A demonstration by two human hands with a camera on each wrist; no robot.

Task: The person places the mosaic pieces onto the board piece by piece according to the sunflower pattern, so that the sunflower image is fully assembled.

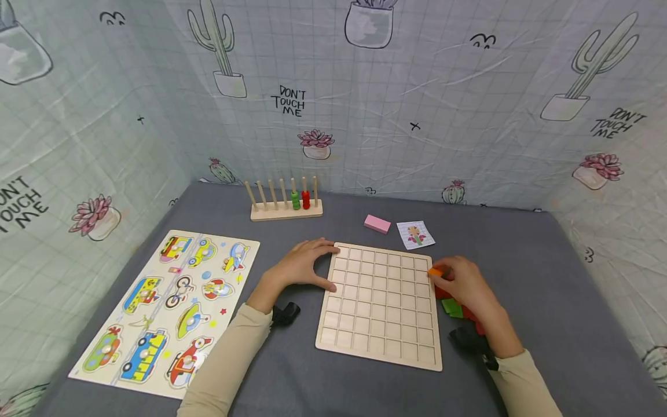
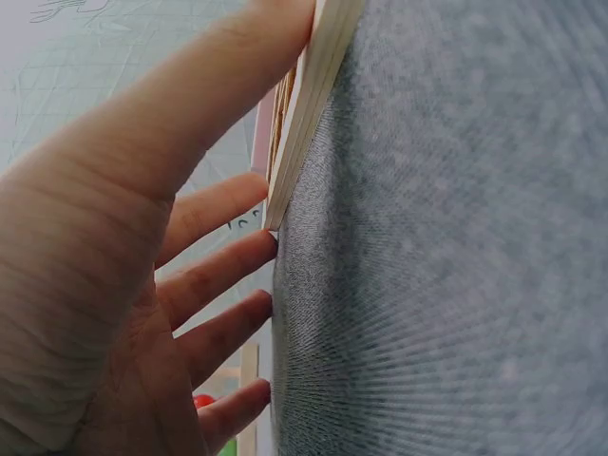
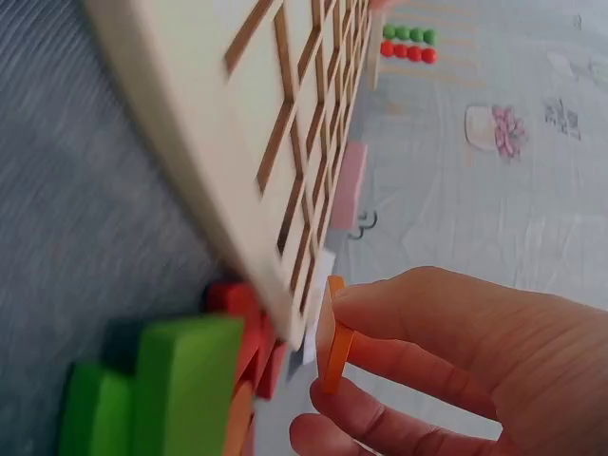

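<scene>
On the grey bench (image 1: 547, 301) lies a pale wooden grid board (image 1: 383, 304), square-celled and bare of pieces, sitting flat with its near edge toward the person. At its ten o'clock corner the left hand (image 1: 304, 269) rests with straight fingers (image 2: 214, 285) against the board's edge and thumb along its side — an open, bracing touch rather than a hold. At the board's three o'clock edge the right hand (image 1: 464, 284) has a narrow grip on a thin orange piece (image 3: 332, 337), pinched between thumb and fingertips and held edge-on just off the rim. Below it, at the board's four o'clock, sits a small pile of red and green blocks (image 1: 454, 306). The risk, as I judge it, is the flat tile slipping from so light a pinch, or catching the raised lattice and tilting — and a nudge could slide the board if the left hand lifts. The orange piece looks slim, smooth and brightly painted.
</scene>
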